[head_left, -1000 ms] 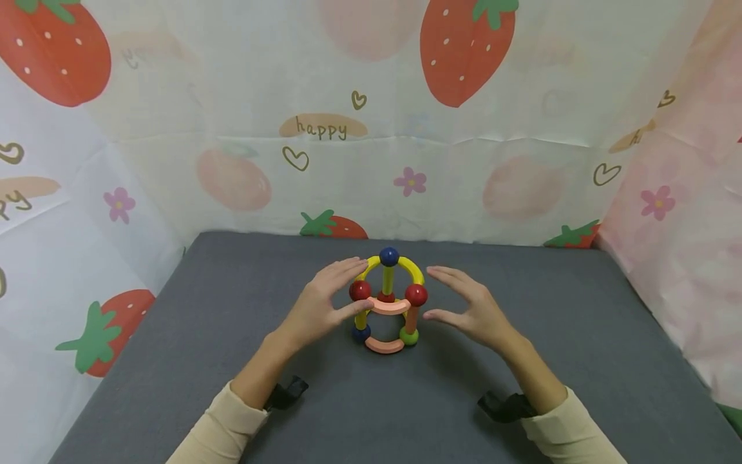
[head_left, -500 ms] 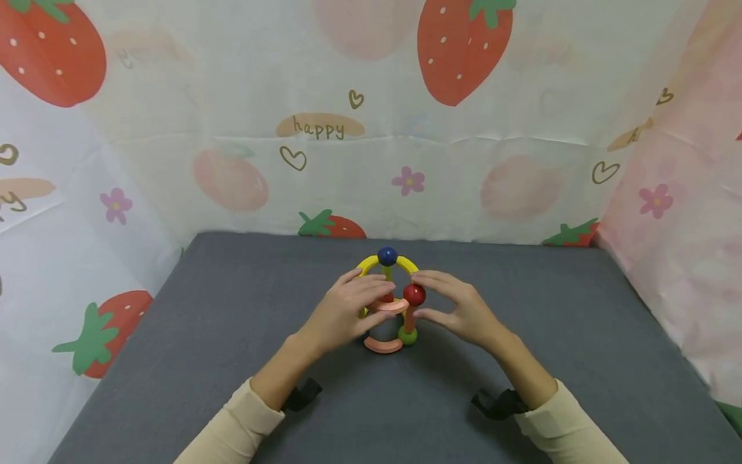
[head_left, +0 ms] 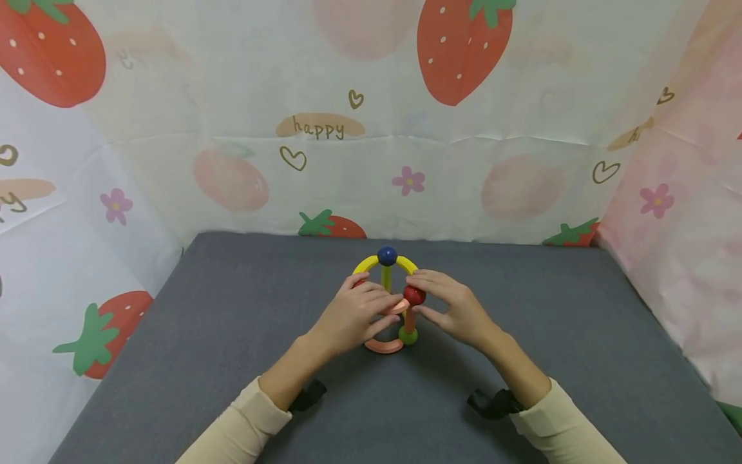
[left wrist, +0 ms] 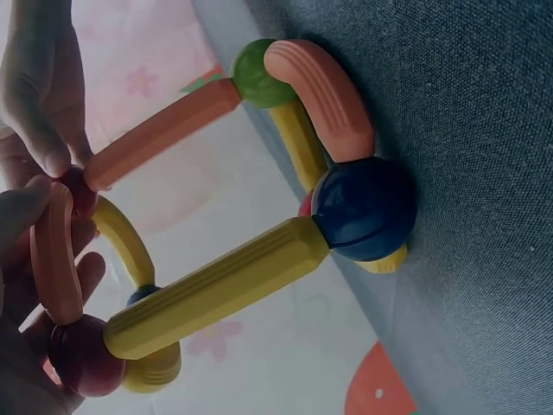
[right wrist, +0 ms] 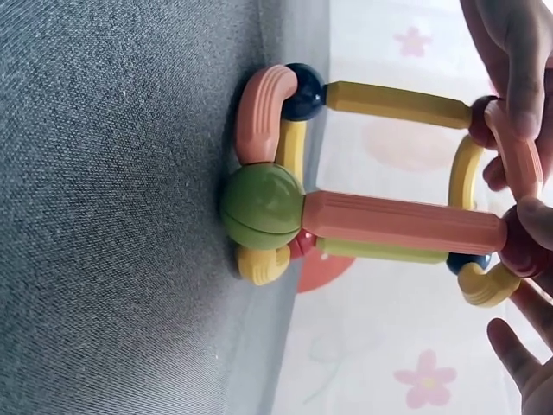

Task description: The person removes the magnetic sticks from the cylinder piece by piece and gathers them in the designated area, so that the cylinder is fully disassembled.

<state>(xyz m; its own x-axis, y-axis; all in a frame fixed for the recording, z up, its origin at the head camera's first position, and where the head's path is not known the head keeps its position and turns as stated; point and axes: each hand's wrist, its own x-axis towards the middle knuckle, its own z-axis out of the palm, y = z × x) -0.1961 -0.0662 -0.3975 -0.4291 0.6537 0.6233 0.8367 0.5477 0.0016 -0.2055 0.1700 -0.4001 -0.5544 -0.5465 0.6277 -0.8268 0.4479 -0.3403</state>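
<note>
A toy frame of colored rods and balls stands on the grey cloth, with a dark blue ball [head_left: 387, 256] at its top back. My left hand [head_left: 350, 316] pinches the upper curved pink rod [left wrist: 57, 255], its thumb along the front and fingers behind. My right hand [head_left: 455, 306] holds the right red ball [head_left: 414, 295] between thumb and fingers. Below that ball, a straight pink rod [right wrist: 402, 220] runs down to a green ball [right wrist: 262, 207]. A straight yellow rod [left wrist: 220, 285] joins the left red ball [left wrist: 86, 354] to a navy ball [left wrist: 363, 207], both largely behind my left hand in the head view.
Grey cloth [head_left: 232, 309] covers the tabletop around the frame. A strawberry-printed curtain [head_left: 440, 148] hangs along the back and both sides. Each wrist carries a black strap, such as the left strap [head_left: 308, 394].
My left hand has moved right onto the front of the frame and grips its upper pink rod. My right hand has moved slightly left to the red ball. The frame stays in place.
</note>
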